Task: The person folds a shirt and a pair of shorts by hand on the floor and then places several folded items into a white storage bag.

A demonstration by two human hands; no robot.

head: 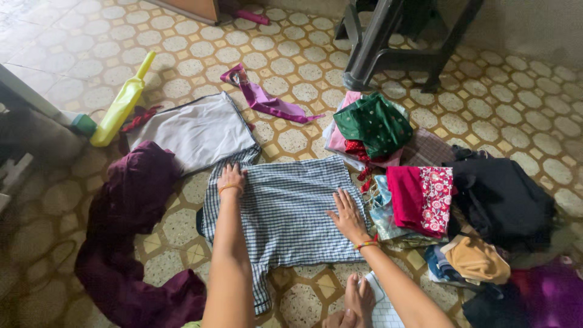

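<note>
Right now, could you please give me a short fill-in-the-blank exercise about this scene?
1. Both hands press flat on a ____ shirt spread on the floor.
2. The left hand wears a bangle at the ____.
3. The yellow bat lies to the ____ of the grey cloth.
4. A ____ garment tops the pile beside the stool.

Missing words: checked; wrist; left; green

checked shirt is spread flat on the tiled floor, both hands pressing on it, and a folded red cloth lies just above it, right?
Not quite: the head view shows the folded cloth above the checked shirt is grey, not red. The rest holds: left hand and right hand both press on it.
</note>
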